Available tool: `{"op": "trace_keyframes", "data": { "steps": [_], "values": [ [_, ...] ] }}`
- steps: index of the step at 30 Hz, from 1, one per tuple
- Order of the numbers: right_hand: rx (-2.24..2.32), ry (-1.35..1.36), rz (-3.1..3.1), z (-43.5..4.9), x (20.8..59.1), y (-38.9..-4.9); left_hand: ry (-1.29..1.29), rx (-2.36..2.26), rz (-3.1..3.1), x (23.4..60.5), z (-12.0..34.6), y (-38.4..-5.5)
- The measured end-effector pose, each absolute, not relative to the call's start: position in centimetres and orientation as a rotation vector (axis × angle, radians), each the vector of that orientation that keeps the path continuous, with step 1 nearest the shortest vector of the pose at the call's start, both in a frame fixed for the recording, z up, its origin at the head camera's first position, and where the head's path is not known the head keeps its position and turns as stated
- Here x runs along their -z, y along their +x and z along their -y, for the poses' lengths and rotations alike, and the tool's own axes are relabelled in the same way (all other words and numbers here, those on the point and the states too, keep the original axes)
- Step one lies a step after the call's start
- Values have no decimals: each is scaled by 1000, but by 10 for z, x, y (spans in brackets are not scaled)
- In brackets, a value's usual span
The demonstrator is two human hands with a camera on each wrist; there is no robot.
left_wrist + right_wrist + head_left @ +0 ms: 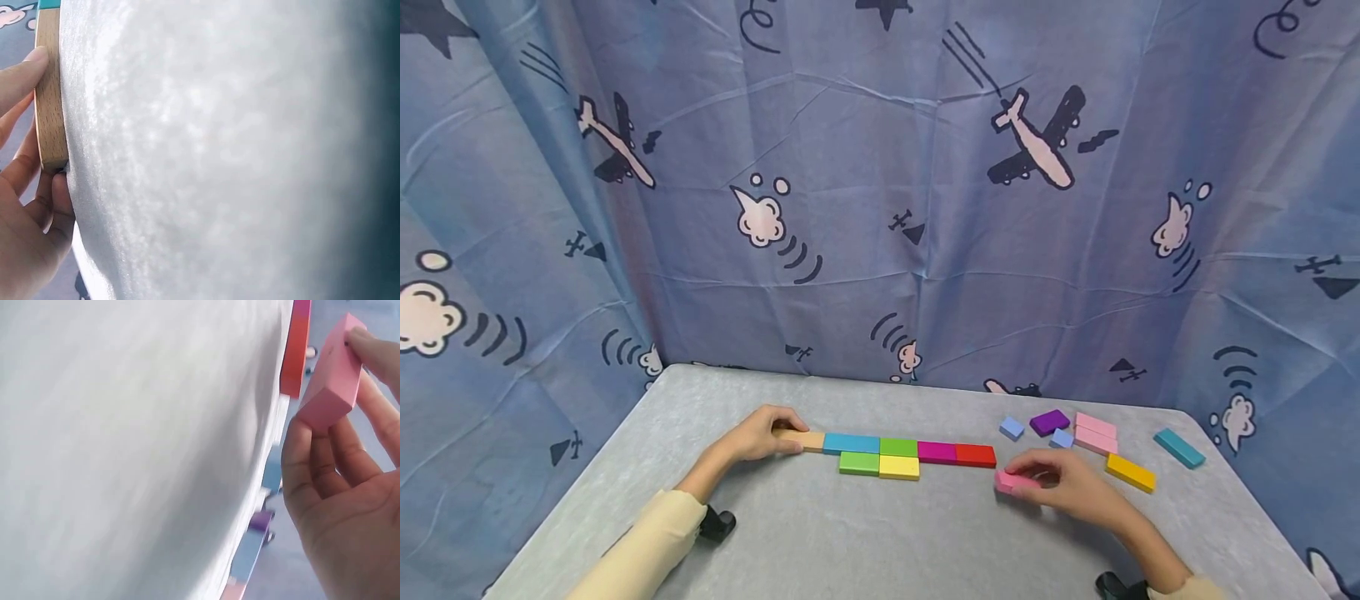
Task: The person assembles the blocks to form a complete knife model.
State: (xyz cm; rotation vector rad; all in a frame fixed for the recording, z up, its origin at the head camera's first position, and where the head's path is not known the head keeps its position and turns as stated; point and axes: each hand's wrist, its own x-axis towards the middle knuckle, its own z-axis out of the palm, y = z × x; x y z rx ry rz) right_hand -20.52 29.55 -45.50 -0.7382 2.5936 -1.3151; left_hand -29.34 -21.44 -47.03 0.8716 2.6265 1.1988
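Observation:
A row of flat blocks runs across the table: a plain wooden block (811,441) at its left end, then a blue block (852,444), a green block (898,447), a magenta block (937,452) and a red block (975,455). Against its near side lie another green block (859,463) and a yellow block (898,467). My left hand (763,435) grips the wooden block, thumb on its near side and fingers around its outer end. Just right of the red block, my right hand (1063,487) pinches a pink block (334,378) between thumb and fingers, off the table in the right wrist view.
Loose blocks lie at the table's right: two small light blue blocks (1012,428), a purple block (1049,422), two pink blocks (1096,439), an orange-yellow block (1131,472) and a teal block (1179,448). A blue patterned curtain (850,208) hangs behind the table.

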Motion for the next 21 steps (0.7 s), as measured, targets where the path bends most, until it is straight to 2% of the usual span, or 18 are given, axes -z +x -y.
{"op": "trace_keyframes", "data": {
  "steps": [21],
  "values": [
    [1341, -960, -2565, -193, 456, -243, 823, -1197, -2627, 469, 213, -292]
  ]
}}
